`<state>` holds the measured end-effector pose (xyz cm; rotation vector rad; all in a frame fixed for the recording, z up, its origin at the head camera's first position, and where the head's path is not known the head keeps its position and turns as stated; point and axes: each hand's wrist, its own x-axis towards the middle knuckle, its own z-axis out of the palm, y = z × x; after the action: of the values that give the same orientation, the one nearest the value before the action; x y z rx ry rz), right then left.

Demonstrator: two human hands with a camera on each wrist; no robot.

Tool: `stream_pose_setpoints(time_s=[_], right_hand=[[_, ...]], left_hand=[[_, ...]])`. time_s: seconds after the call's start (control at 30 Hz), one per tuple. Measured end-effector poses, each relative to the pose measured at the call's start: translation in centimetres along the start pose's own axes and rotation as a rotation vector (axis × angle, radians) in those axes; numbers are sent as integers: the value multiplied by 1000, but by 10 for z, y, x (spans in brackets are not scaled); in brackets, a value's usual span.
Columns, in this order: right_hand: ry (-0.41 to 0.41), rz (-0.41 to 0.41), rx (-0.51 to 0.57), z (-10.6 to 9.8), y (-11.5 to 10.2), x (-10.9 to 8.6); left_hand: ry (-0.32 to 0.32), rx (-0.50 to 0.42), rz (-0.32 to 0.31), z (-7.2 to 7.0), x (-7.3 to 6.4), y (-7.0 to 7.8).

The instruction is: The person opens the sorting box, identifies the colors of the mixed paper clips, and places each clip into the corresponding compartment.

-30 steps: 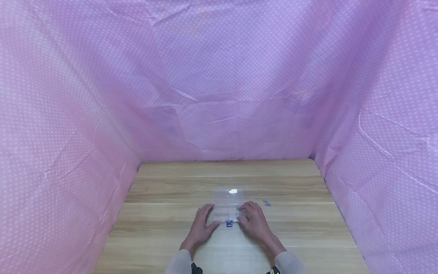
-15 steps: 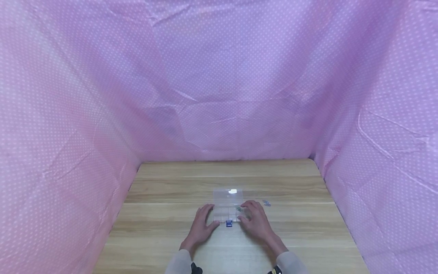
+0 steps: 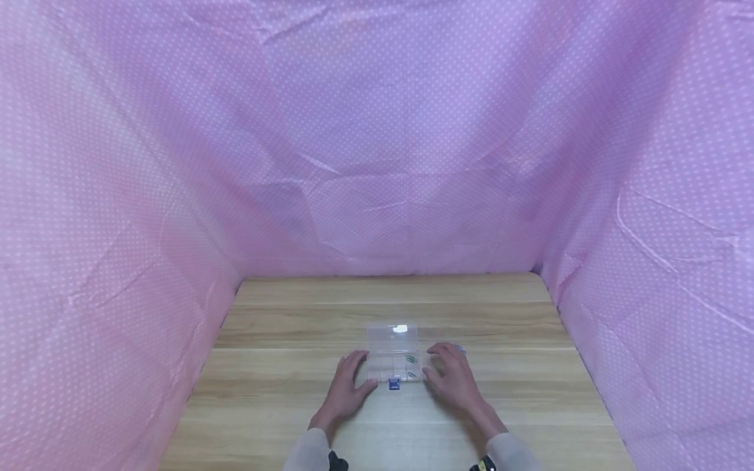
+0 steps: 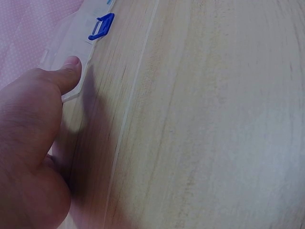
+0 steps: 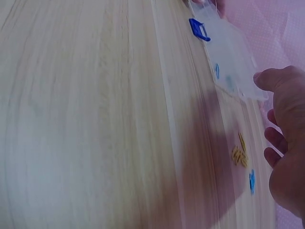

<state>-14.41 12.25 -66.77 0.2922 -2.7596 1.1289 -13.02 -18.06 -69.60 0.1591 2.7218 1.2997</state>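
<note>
A clear plastic compartment box (image 3: pixel 381 368) lies on the table, its lid (image 3: pixel 385 339) folded back and its blue latch (image 3: pixel 394 384) at the front. Green paper clips (image 3: pixel 412 359) sit in the back right compartment, and another paper clip (image 3: pixel 412 375) in the front right one. My left hand (image 3: pixel 346 390) holds the box's left end, thumb (image 4: pixel 71 71) at the front corner and fingers toward the back. Just off the right end, my right hand (image 3: pixel 455 381) has relaxed fingers and nothing in them.
Blue paper clips (image 5: pixel 252 182) lie on the wooden table (image 3: pixel 283 366) under the right hand, partly hidden in the head view. Beside them is a small pile of thin yellow pieces (image 5: pixel 239 156). Pink dotted cloth (image 3: pixel 377 216) stands around the back and sides.
My right hand has moved right, away from the box, uncovering the paper clips in its right compartments. It now overlaps the loose blue clips. My left hand stays in place.
</note>
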Motion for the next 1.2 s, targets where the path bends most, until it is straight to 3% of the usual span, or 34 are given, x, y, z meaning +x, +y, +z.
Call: stream_pose_setpoints(time_s=[0.27,0.5,1.2], right_hand=[[-19,64,26,-12,13,-3],[8,52,10,-23,25,-6],[20,127,17,-42,62,-6]], left_hand=[[0,-3,5,-1,-2,2],[1,-7,0,-1,-4,3],[-1,-11,-12,2,-2,-1]])
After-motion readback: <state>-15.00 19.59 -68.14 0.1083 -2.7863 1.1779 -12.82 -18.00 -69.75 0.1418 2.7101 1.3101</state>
